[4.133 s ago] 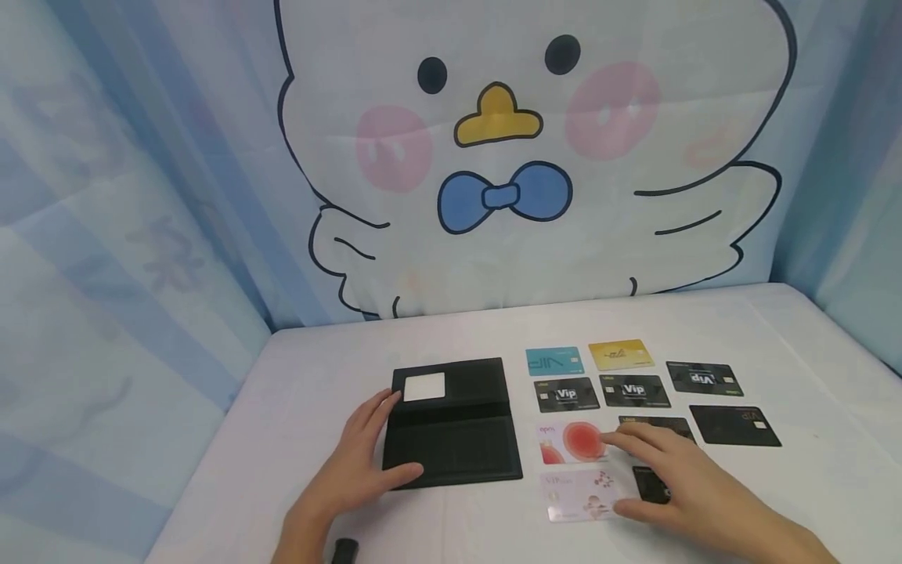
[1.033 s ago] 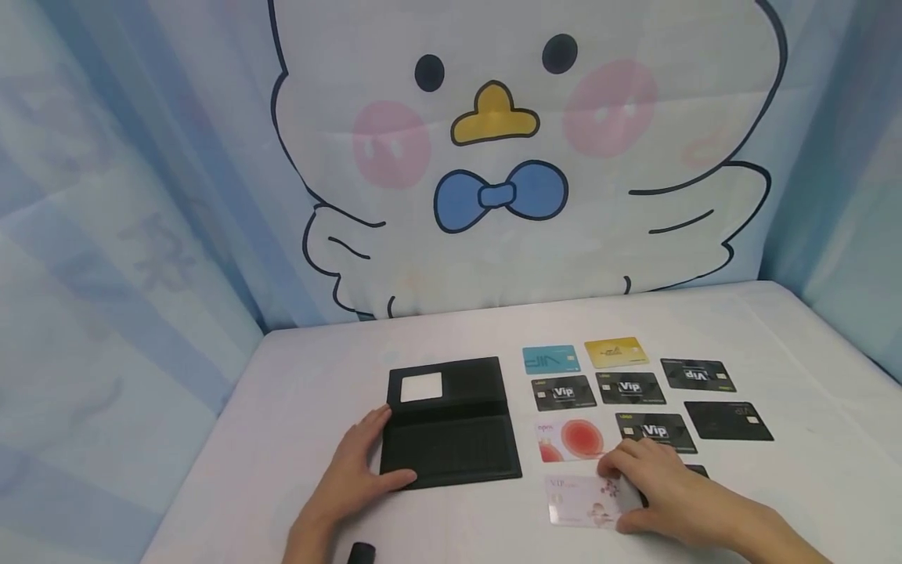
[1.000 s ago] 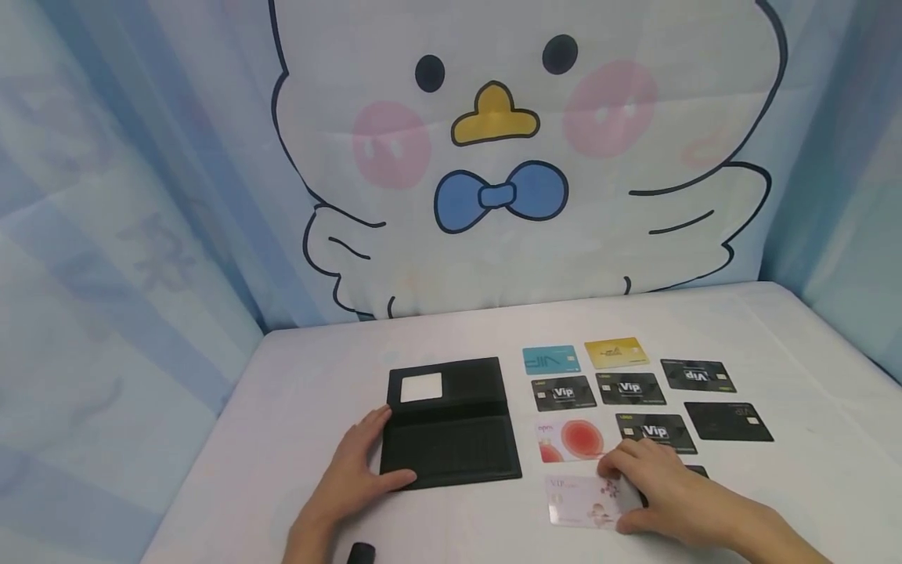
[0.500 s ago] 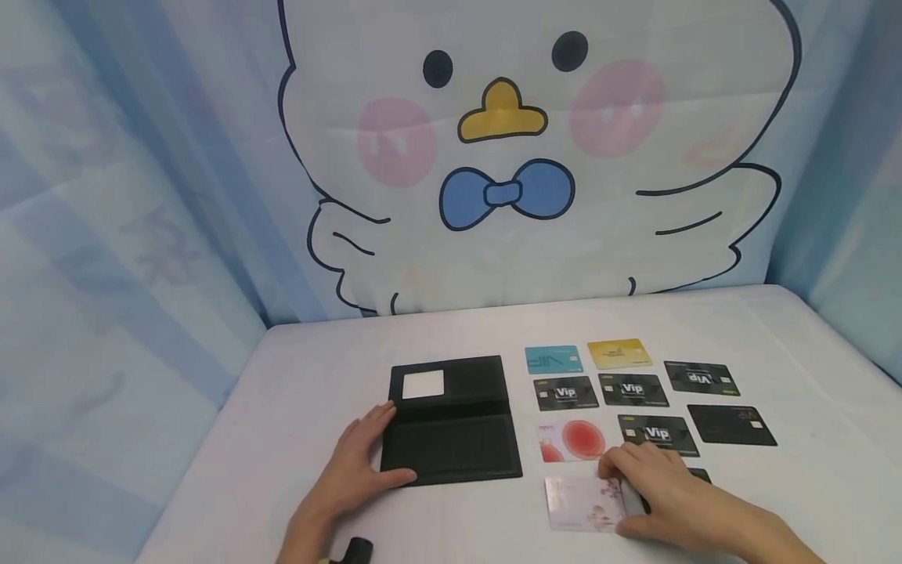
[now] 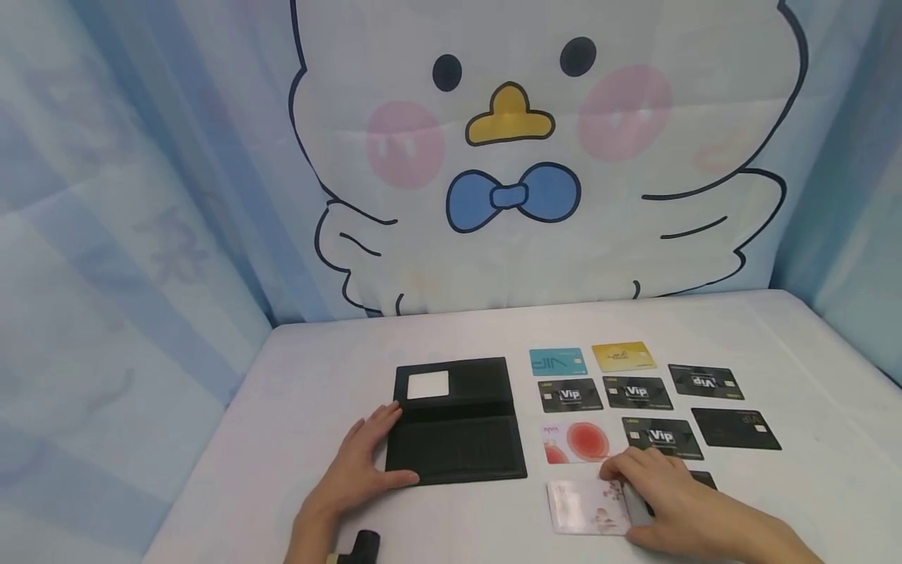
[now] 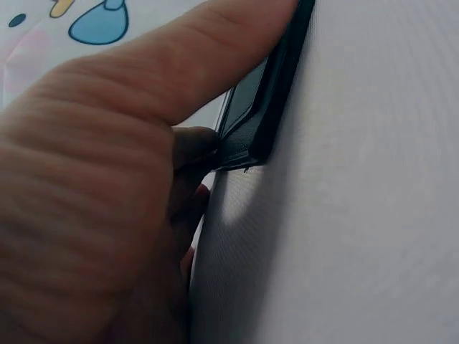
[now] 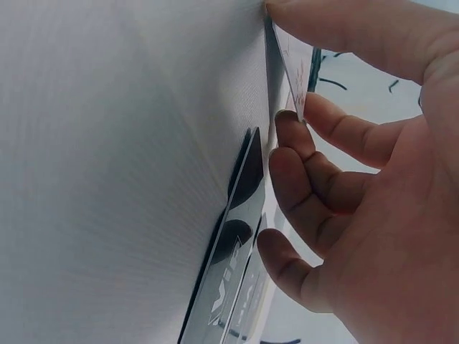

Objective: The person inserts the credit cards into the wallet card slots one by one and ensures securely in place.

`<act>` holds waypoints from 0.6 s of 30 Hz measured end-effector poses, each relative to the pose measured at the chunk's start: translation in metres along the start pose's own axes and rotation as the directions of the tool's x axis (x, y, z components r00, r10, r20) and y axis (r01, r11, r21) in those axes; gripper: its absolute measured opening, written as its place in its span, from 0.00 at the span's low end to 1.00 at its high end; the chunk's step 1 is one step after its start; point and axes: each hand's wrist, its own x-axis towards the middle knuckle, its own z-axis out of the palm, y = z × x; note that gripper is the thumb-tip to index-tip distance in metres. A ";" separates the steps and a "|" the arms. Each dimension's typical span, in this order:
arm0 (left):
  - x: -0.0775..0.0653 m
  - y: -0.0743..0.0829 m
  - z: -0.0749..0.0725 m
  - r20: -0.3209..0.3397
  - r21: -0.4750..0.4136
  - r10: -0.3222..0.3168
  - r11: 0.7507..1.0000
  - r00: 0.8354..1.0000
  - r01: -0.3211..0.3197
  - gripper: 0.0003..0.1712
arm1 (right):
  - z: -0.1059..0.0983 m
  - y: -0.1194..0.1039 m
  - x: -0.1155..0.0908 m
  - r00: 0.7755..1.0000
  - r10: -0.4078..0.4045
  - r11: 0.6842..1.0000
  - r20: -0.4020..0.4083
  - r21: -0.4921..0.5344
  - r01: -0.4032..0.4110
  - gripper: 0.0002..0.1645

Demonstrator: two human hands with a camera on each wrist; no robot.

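A pale pink VIP card (image 5: 585, 507) with a flower print lies nearest the front of the card rows. My right hand (image 5: 680, 501) pinches its right end between thumb and fingers; in the right wrist view the card (image 7: 295, 68) stands at a slant between them. A dark card (image 5: 705, 478) is mostly hidden under that hand. To the left, a black wallet (image 5: 454, 450) lies spread flat, with a white window in its upper half. My left hand (image 5: 359, 466) rests at its left edge, the thumb (image 6: 208, 50) on the lower corner and fingers along the side.
Behind the pink card lie a red-circle card (image 5: 574, 443), several black cards (image 5: 662, 437), a teal card (image 5: 558, 362) and a gold card (image 5: 624, 356). A black object (image 5: 365, 546) sits by my left wrist. A cartoon curtain (image 5: 507, 258) hangs behind the table.
About four seconds ago my right fingers were spread over the cards; they have since drawn in and taken the pink card's right end. My left hand stays at the wallet.
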 end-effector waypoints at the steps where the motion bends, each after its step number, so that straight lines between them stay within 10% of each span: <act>1: 0.000 0.000 0.000 0.005 0.007 0.003 1.000 1.000 -0.003 0.58 | 0.000 0.000 0.001 1.000 0.019 1.000 0.007 0.013 -0.019 0.30; 18: -0.001 -0.001 -0.003 0.048 0.043 0.044 0.998 0.998 -0.046 0.61 | 0.001 -0.005 -0.001 0.986 0.116 0.978 0.118 0.160 -0.134 0.37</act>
